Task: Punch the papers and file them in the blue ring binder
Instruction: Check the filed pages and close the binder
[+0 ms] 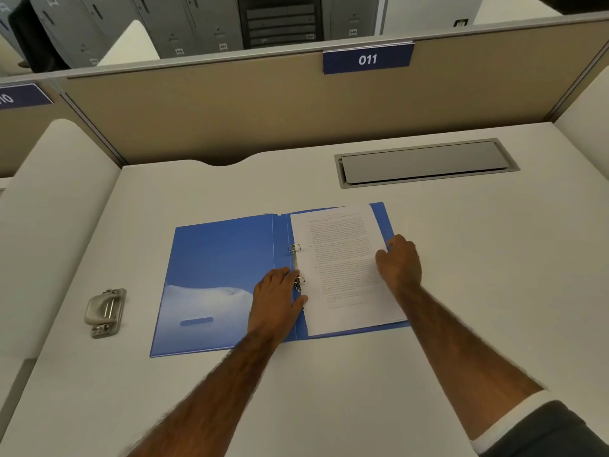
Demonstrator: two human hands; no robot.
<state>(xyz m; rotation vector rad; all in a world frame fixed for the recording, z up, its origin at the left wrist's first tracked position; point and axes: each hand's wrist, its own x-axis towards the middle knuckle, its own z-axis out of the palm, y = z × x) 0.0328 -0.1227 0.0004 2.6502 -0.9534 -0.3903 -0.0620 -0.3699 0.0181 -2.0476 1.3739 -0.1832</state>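
The blue ring binder (217,268) lies open flat in the middle of the white desk. A stack of printed papers (342,258) lies on its right half, beside the metal rings (296,267). My left hand (275,300) rests on the binder's spine at the lower ring, fingers touching the ring mechanism and thumb at the papers' left edge. My right hand (400,263) sits on the papers' right edge with curled fingers, gripping the sheets there. A metal hole punch (104,312) stands on the desk to the left of the binder, apart from both hands.
A grey cable flap (425,163) is set into the desk behind the binder. A beige partition (263,110) with a blue "011" sign (367,59) closes off the back. Side panels border the desk at left and right.
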